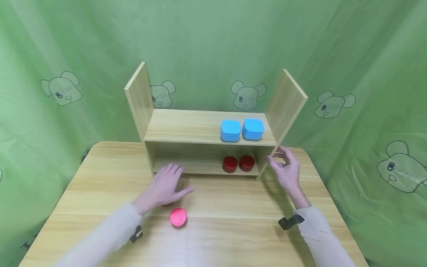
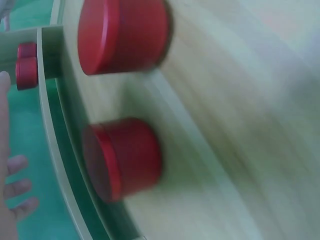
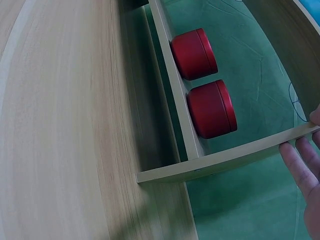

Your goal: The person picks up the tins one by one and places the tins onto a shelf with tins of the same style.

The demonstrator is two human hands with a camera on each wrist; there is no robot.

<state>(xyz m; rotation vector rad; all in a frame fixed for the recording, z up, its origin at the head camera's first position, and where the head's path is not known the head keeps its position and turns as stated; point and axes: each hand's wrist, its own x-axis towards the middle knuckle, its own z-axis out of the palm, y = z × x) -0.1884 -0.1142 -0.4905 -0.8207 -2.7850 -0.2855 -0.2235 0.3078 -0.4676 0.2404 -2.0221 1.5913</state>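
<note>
A small two-tier wooden shelf (image 1: 186, 126) stands on the table, with tall side panels. My right hand (image 1: 287, 168) holds its right side panel (image 3: 240, 152), thumb on the inner side and fingers on the outer. My left hand (image 1: 165, 185) is spread in front of the shelf's lower left, holding nothing. Near it on the table is a round red tin (image 1: 178, 217). A second red tin (image 2: 122, 159) shows in the left wrist view, mostly hidden under the left hand in the head view.
Two red tins (image 1: 230, 164) sit side by side at the right of the lower board. Above them, two blue rounded boxes (image 1: 230, 130) stand on the upper board. A green curtain (image 1: 207, 44) hangs behind the wooden table (image 1: 220, 237).
</note>
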